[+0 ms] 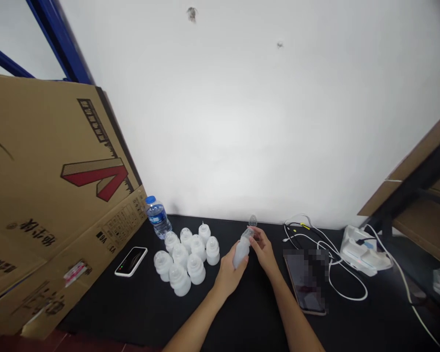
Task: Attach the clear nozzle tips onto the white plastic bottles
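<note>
A whitish translucent bottle (241,252) is tilted in my left hand (230,272), whose fingers wrap round its body. The fingers of my right hand (263,249) are closed on the clear top (248,233) of that bottle. Just beyond, near the wall, lies a small clear cap (253,220) on the black table. Several similar white bottles with clear caps (181,255) stand grouped to the left of my hands.
Left of the bottles are a water bottle (158,217), a phone (131,261) and a large cardboard box (58,195). To the right lie a dark tablet (305,282), tangled white cables (352,296) and a white power strip (363,252). A white wall (227,122) stands behind.
</note>
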A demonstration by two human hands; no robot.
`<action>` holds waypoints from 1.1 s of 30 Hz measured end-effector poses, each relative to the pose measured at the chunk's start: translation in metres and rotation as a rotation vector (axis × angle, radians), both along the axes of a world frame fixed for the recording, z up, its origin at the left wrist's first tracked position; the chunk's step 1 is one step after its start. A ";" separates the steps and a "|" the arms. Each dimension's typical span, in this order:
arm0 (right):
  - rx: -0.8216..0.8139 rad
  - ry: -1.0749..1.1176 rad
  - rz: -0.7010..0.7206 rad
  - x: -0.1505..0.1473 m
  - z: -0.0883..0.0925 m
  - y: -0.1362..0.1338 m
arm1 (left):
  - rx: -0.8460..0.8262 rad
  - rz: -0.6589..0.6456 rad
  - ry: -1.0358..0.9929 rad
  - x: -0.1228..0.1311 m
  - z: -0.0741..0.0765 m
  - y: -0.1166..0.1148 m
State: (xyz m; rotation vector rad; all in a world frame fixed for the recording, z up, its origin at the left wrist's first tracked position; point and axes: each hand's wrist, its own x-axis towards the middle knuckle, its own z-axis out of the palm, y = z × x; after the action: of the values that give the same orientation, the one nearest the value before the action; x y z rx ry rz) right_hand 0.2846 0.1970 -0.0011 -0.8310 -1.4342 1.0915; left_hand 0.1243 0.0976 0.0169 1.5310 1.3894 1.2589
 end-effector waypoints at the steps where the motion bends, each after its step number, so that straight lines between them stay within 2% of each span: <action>1: 0.029 -0.041 -0.012 0.001 0.000 -0.001 | 0.000 -0.004 -0.003 0.000 0.001 0.000; 8: 0.172 -0.298 -0.089 0.006 0.001 -0.007 | 0.004 0.048 0.008 -0.002 0.005 -0.001; 14: 0.136 -0.282 -0.071 0.001 0.000 -0.009 | 0.010 0.069 -0.006 0.001 0.003 -0.002; 22: 0.134 -0.263 -0.129 0.001 0.002 -0.011 | 0.065 0.000 0.013 0.003 -0.002 -0.007; 26: 0.099 -0.153 -0.068 -0.010 0.003 -0.018 | 0.081 0.004 0.013 0.005 -0.005 -0.008; 30: -0.038 0.022 0.087 -0.018 0.007 -0.022 | 0.061 0.024 0.031 0.009 -0.009 -0.008; 33: -0.136 0.081 0.152 -0.015 0.012 -0.020 | 0.057 0.051 0.102 0.010 -0.013 -0.006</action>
State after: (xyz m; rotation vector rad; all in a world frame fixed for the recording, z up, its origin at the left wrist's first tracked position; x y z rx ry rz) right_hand 0.2700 0.1770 0.0114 -0.7737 -1.3839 1.3358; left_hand 0.1339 0.0918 0.0041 1.6280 1.4770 1.2764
